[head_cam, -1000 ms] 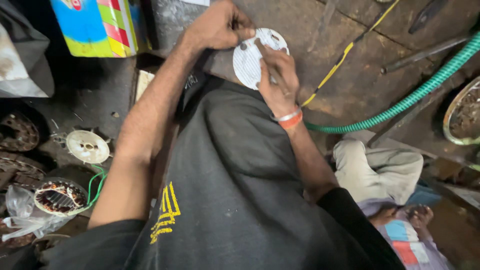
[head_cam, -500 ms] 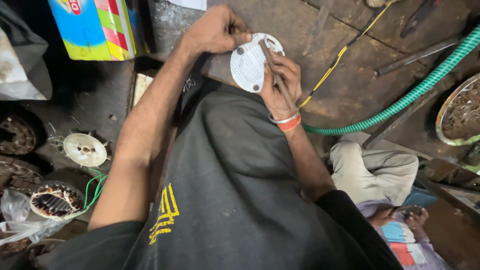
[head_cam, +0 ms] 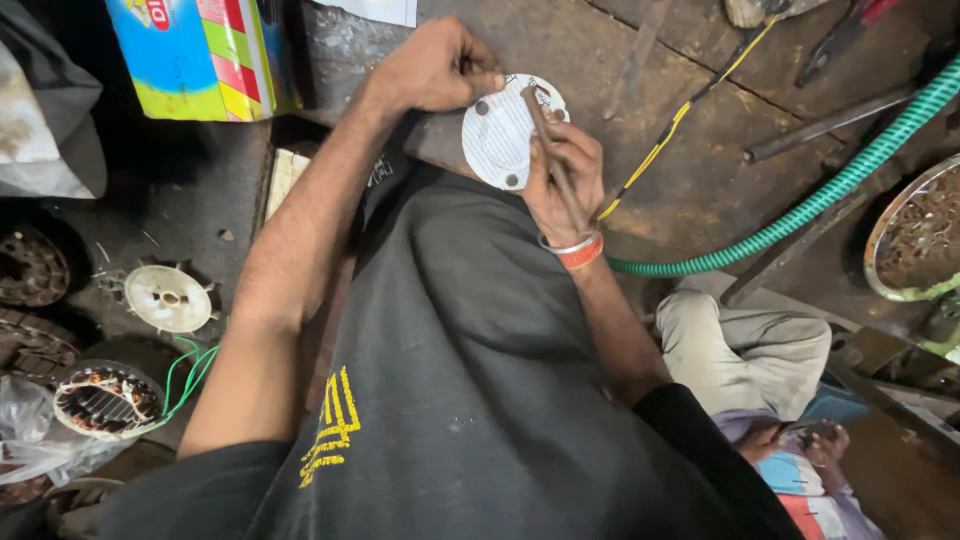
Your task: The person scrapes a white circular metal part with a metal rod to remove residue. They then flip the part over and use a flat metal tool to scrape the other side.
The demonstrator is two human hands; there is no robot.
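Disc (head_cam: pixel 497 135), white, round, thin, with small dark holes near its rim: it sits between the two hands, above the dark-clad knee, over the rusty worktop (head_cam: pixel 700 150).

Head view. Left hand (head_cam: pixel 432 68) is closed on the disc's upper left edge, thumb and fingertips pinching the rim; the disc lies just right of and below that hand. Right hand (head_cam: pixel 562 175) cups the disc's lower right edge from behind and also grips a thin rod-like tool (head_cam: pixel 548 150). Both hands touch the disc; neither is nearer.

Tool's long axis runs from the right palm up and left, tip resting on the disc's face close to the left thumb. Disc is tilted, its face turned toward the camera.

Orange and silver bangles (head_cam: pixel 572 250) on the right wrist. Right of the right hand: yellow wire (head_cam: pixel 680 125), then green ribbed hose (head_cam: pixel 800 210), well apart. Far left and below the left forearm: a white finned wheel (head_cam: pixel 167 298) and a wound coil ring (head_cam: pixel 100 398) on the floor.

Hard to make out: the tool's tip and what it meets on the disc, too small. The tool's lower end is hidden in the fist. The back of the disc is not seen. Another person, seated at lower right, is cut off by the frame.
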